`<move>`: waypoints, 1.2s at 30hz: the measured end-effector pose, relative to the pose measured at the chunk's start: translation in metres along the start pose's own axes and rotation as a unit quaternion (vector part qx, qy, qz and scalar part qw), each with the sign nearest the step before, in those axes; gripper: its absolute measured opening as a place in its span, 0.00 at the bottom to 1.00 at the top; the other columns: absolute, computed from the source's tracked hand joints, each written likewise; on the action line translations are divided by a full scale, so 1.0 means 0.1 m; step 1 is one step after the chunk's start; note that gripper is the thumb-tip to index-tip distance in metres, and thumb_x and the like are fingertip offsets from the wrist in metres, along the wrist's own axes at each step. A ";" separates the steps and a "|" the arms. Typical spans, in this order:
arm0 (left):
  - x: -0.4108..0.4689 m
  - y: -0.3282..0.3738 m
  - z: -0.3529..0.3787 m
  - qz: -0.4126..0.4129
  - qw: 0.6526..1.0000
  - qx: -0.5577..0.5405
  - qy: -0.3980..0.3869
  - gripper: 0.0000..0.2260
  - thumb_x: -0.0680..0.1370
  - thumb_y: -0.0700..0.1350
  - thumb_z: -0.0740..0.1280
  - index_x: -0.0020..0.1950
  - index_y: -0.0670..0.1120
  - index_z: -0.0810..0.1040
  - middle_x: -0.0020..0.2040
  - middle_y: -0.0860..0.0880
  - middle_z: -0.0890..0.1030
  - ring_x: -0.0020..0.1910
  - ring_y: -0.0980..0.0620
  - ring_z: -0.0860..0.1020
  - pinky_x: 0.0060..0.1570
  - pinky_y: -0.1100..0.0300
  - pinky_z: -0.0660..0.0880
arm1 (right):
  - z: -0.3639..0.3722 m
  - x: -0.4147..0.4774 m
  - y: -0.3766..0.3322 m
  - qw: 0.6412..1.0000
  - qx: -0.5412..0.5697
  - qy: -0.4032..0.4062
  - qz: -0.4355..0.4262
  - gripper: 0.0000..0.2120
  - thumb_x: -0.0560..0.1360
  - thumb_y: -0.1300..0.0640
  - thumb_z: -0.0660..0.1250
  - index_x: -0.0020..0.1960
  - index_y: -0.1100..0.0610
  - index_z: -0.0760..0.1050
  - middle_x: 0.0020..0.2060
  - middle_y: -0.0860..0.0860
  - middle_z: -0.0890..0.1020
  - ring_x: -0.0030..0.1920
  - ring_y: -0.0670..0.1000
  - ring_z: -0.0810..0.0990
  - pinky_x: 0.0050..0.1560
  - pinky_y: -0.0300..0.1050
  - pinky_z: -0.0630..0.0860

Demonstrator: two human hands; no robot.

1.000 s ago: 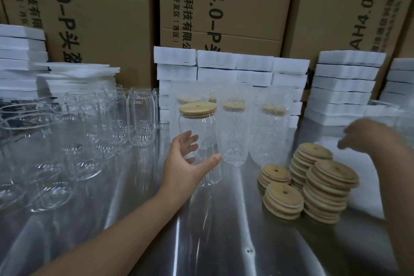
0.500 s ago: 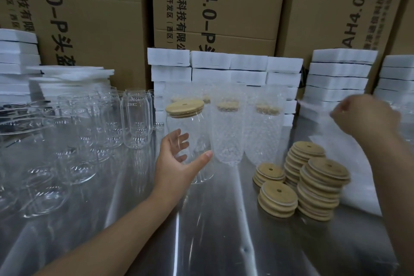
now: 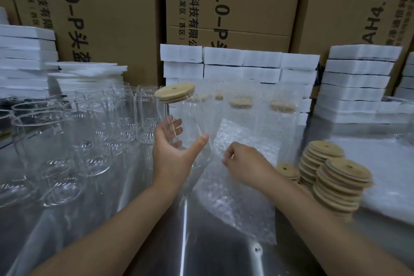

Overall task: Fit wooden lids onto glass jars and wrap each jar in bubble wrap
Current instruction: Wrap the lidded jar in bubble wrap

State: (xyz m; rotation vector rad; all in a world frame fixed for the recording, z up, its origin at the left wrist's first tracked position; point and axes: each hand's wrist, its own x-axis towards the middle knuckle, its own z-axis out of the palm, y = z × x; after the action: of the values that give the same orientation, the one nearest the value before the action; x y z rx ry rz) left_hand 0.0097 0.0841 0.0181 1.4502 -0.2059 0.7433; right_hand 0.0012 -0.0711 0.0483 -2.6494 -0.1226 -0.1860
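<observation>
here, glass jar point(image 3: 190, 116), dimpled wrap point(image 3: 235, 197)

The jar point(image 3: 192, 117) was clear glass, smooth and shiny. Its lid point(image 3: 175, 93) was pale wood with a dull, matt top. The bubble wrap point(image 3: 235, 190) was thin see-through plastic, bumpy all over with little bubbles. The worktop point(image 3: 201, 251) was grey metal, smooth and so shiny that it showed bright streaks of light. The empty jars point(image 3: 94, 123) were the same clear, glossy glass. The stacked lids point(image 3: 340, 184) were the same dull pale wood. The wrapped jars point(image 3: 240, 119) looked cloudy under bumpy plastic. The boxes point(image 3: 112, 18) were brown cardboard, matt, with dark print. The blocks point(image 3: 358, 74) were white foam, matt and a bit rough.
</observation>
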 end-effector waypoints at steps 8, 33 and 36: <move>0.00 0.03 -0.02 0.010 1.000 -0.001 -0.008 0.29 0.62 0.56 0.77 0.57 0.64 0.67 0.59 0.62 0.75 0.58 0.69 0.75 0.60 0.57 0.75 | -0.02 -0.09 0.16 0.983 0.079 -0.148 -0.070 0.25 0.63 0.30 0.68 0.48 0.49 0.72 0.46 0.47 0.81 0.48 0.49 0.79 0.49 0.48 0.77; -0.15 0.13 0.13 -0.019 0.991 -0.097 -0.088 0.32 0.57 0.59 0.73 0.59 0.55 0.69 0.53 0.50 0.79 0.51 0.57 0.80 0.49 0.60 0.77 | 0.08 -0.11 0.08 0.930 0.358 -0.050 0.066 0.08 0.77 0.60 0.65 0.48 0.64 0.81 0.50 0.61 0.83 0.47 0.53 0.82 0.42 0.38 0.74; -0.13 0.07 0.10 -0.004 0.996 -0.017 -0.085 0.32 0.57 0.63 0.72 0.58 0.58 0.68 0.54 0.54 0.79 0.53 0.60 0.79 0.46 0.68 0.75 | 0.08 -0.09 0.06 0.928 0.359 -0.035 0.089 0.10 0.77 0.59 0.64 0.48 0.66 0.79 0.51 0.64 0.82 0.48 0.58 0.80 0.47 0.47 0.73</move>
State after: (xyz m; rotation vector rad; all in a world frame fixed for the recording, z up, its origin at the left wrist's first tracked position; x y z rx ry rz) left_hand -0.0013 0.0702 0.0176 1.4816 -0.3428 0.6070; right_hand -0.0060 -0.0737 0.0374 -1.9191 0.0275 0.0182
